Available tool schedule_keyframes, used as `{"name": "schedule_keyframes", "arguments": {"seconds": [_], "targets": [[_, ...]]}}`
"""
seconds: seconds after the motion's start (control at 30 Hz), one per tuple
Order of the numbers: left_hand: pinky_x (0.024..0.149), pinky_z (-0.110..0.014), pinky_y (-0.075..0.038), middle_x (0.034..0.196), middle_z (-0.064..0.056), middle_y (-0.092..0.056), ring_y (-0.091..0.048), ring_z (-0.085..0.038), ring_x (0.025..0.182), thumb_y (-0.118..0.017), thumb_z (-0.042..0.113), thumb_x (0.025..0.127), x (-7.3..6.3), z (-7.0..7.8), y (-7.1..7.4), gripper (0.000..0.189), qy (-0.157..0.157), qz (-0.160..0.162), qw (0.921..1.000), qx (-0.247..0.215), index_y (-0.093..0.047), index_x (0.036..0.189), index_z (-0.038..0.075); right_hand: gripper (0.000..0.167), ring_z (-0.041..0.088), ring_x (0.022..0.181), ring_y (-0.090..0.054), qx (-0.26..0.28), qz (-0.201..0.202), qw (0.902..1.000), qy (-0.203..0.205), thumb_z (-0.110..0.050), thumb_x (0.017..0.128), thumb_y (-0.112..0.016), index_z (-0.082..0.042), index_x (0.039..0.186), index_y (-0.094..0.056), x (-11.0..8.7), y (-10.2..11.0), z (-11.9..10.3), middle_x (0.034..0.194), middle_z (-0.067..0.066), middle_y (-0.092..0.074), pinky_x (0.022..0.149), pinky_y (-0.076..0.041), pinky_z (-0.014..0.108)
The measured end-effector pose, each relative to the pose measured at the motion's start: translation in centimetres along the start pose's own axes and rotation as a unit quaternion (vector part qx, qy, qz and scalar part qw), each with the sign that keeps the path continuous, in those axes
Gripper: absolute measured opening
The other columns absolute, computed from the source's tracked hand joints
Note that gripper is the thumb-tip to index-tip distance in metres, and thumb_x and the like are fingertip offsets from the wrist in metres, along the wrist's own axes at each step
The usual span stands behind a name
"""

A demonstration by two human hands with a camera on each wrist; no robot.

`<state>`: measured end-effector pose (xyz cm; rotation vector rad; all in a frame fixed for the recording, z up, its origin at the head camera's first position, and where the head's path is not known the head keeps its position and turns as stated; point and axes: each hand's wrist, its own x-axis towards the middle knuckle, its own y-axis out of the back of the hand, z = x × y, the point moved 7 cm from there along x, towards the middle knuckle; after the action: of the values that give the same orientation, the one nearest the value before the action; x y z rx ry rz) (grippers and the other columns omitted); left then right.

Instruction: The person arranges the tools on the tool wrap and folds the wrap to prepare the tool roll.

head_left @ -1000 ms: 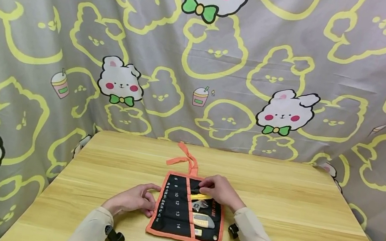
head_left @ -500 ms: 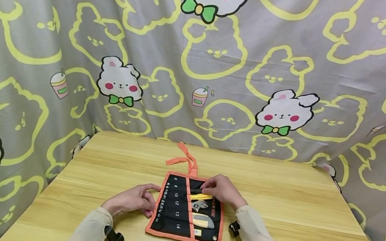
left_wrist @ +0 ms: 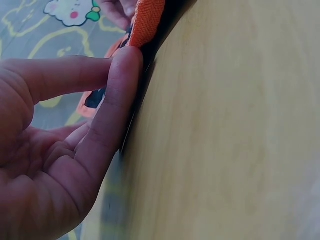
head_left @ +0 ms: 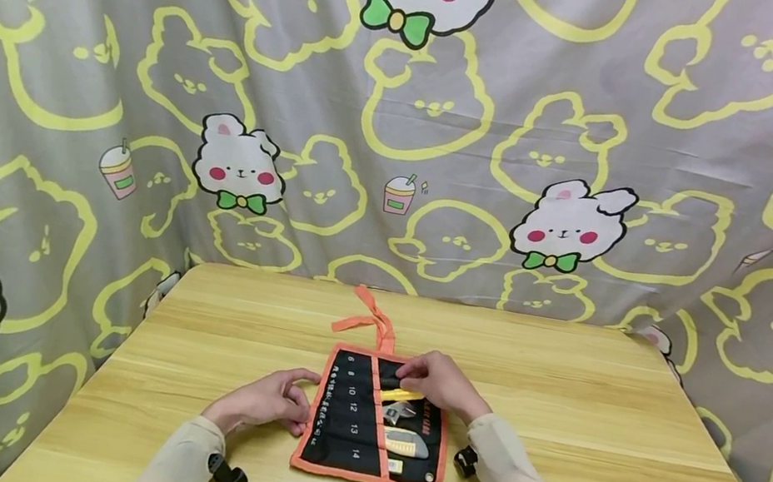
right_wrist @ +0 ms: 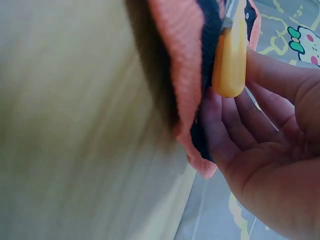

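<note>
A black tool roll (head_left: 343,441) with orange trim and printed numbers lies unrolled on the table. My left hand (head_left: 266,401) pinches its left edge between thumb and forefinger, close up in the left wrist view. Over the upper right pocket, my right hand (head_left: 443,383) holds a dark-handled tool (head_left: 392,380), mostly hidden by the fingers. Just nearer sits a yellow handle (head_left: 402,395), which stands in front of the thumb in the right wrist view. Below it, an adjustable wrench (head_left: 397,413), a grey and yellow utility knife (head_left: 407,444) and a small yellow-and-white item (head_left: 394,466) stick out of pockets.
The roll's orange tie straps (head_left: 374,319) trail toward the back of the wooden table (head_left: 592,425). A grey curtain (head_left: 402,142) with cartoon rabbits surrounds the table at the back and sides. Black wrist cameras (head_left: 229,477) are strapped to both sleeves.
The right hand has shifted slightly right and back again over the upper pocket, showing more of the dark handle midway. The left hand keeps its place at the roll's edge.
</note>
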<state>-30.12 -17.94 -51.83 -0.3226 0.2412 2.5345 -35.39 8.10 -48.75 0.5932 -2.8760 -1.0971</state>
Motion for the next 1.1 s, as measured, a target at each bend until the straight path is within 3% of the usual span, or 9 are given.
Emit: {"name": "schedule_keyframes", "arguments": {"seconds": [0.3,0.5,0.67,0.9,1.0,1.1], "targets": [[0.071,-0.035,-0.063,0.087,-0.010,-0.066,-0.069,-0.019,0.071,-0.062,-0.009,0.091,0.1,0.0,-0.2,0.067,0.003,0.006,1.0000,0.002,-0.032,0.150,-0.009,0.010,0.012,0.082,-0.065,0.001,-0.009,0.9999,0.010,-0.012,0.097,-0.071,-0.012,0.104,-0.078,-0.1,0.2,-0.1,0.095,-0.002,-0.073,0.073,-0.056,0.031],[0.071,-0.036,-0.063,0.088,-0.011,-0.067,-0.069,-0.019,0.071,-0.063,-0.006,0.093,0.0,0.2,-0.2,0.066,0.005,0.005,1.0000,0.002,-0.032,0.151,-0.009,0.021,0.013,0.093,-0.066,-0.002,-0.005,0.9994,0.034,-0.018,0.099,-0.068,-0.010,0.118,-0.074,-1.1,1.0,0.1,0.107,0.000,-0.073,0.082,-0.057,0.035],[0.071,-0.035,-0.063,0.091,-0.012,-0.068,-0.069,-0.019,0.072,-0.061,-0.006,0.093,-0.3,0.4,0.0,0.066,0.002,0.005,1.0000,0.008,-0.029,0.151,-0.011,0.029,0.015,0.100,-0.066,0.003,0.012,0.9993,0.035,-0.021,0.100,-0.067,-0.009,0.126,-0.071,-2.4,2.5,1.2,0.115,0.001,-0.071,0.085,-0.058,0.038],[0.068,-0.036,-0.063,0.088,-0.013,-0.070,-0.069,-0.018,0.068,-0.064,0.004,0.098,-0.4,0.7,-0.1,0.062,0.005,0.013,0.9997,0.020,-0.033,0.149,-0.012,0.025,0.015,0.101,-0.066,0.006,0.041,0.9991,0.013,-0.023,0.099,-0.069,-0.012,0.121,-0.072,-3.8,4.0,3.3,0.112,-0.001,-0.072,0.086,-0.058,0.038],[0.066,-0.036,-0.063,0.085,-0.012,-0.069,-0.068,-0.018,0.067,-0.065,0.008,0.099,-0.8,1.0,-0.3,0.056,-0.002,0.033,0.9982,0.050,-0.039,0.144,-0.011,0.021,0.014,0.096,-0.066,-0.019,0.043,0.9983,0.034,-0.020,0.098,-0.070,-0.010,0.116,-0.073,-4.9,4.4,3.6,0.108,-0.001,-0.072,0.082,-0.057,0.034],[0.061,-0.033,-0.060,0.083,-0.009,-0.066,-0.066,-0.018,0.066,-0.069,0.009,0.096,-1.8,2.0,-0.8,0.046,-0.032,0.066,0.9878,0.137,-0.050,0.133,-0.009,0.018,0.012,0.091,-0.065,-0.064,0.032,0.9939,0.083,-0.019,0.096,-0.072,-0.009,0.111,-0.074,-6.7,4.5,3.1,0.102,-0.002,-0.072,0.079,-0.057,0.029]]}}
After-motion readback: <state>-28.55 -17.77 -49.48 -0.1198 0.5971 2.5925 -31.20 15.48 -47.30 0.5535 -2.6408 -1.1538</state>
